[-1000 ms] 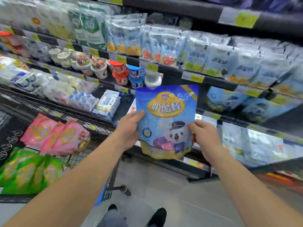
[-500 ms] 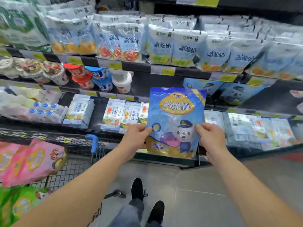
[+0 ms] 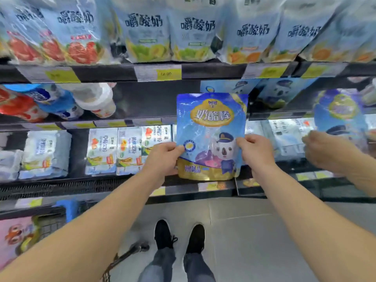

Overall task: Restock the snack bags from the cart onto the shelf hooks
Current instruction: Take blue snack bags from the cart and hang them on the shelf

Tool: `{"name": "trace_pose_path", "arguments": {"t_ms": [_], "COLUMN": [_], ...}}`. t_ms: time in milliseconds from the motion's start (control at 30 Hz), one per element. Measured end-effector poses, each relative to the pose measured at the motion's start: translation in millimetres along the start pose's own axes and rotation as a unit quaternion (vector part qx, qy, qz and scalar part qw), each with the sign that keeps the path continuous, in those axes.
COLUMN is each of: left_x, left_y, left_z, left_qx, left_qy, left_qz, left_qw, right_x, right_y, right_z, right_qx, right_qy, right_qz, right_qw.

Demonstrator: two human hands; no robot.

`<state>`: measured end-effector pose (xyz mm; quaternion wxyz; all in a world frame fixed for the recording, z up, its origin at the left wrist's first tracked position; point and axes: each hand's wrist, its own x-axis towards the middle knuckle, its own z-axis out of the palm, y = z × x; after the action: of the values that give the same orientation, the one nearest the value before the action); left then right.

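Observation:
I hold a blue snack bag (image 3: 210,127) with a yellow label and a koala in a cap upright in front of the middle shelf. My left hand (image 3: 163,157) pinches its lower left edge and my right hand (image 3: 256,152) pinches its lower right edge. Matching blue bags (image 3: 282,92) hang just behind and to the right of it, under the upper shelf rail (image 3: 213,71). The cart (image 3: 51,222) is at the lower left with a pink snack bag (image 3: 18,239) in it.
Another person's hand (image 3: 325,152) reaches in at the right beside a second blue bag (image 3: 341,110). White yogurt-snack pouches (image 3: 146,31) fill the top row. Cups (image 3: 93,98) and packs (image 3: 128,151) sit on the left shelves. My shoes (image 3: 179,237) stand on grey floor.
I have stepped closer to the shelf, and the bag has risen towards the hanging blue bags. Another person's hand with a second blue bag has come in at the right. The cart has slid to the lower left.

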<state>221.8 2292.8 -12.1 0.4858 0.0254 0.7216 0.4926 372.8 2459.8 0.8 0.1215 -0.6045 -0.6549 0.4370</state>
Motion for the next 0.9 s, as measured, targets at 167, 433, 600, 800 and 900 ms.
{"name": "trace_pose_path", "arguments": {"t_ms": [167, 433, 600, 800, 900], "left_x": [47.2, 105.2, 131.3, 126.5, 121.5], "left_y": [25.0, 69.3, 62.5, 24.0, 12.2], "left_z": [20.6, 44.5, 61.1, 77.5, 82.5], "left_qx": [0.015, 0.04, 0.005, -0.02, -0.04], "left_qy": [0.02, 0.092, 0.081, 0.064, 0.058], "left_qz": [0.061, 0.224, 0.242, 0.219, 0.198], "left_qw": [0.998, 0.969, 0.967, 0.973, 0.978], "right_x": [44.4, 109.0, 133.9, 121.7, 101.6], "right_y": [-11.7, -55.2, -46.4, -5.0, 11.9], "right_z": [6.2, 29.4, 37.8, 49.9, 62.9], "right_qx": [-0.019, 0.335, 0.416, 0.339, 0.279], "right_qy": [0.074, 0.087, 0.112, 0.13, 0.151], "right_qz": [-0.045, 0.002, -0.065, -0.1, -0.094], "right_qw": [0.996, 0.938, 0.9, 0.926, 0.944]}}
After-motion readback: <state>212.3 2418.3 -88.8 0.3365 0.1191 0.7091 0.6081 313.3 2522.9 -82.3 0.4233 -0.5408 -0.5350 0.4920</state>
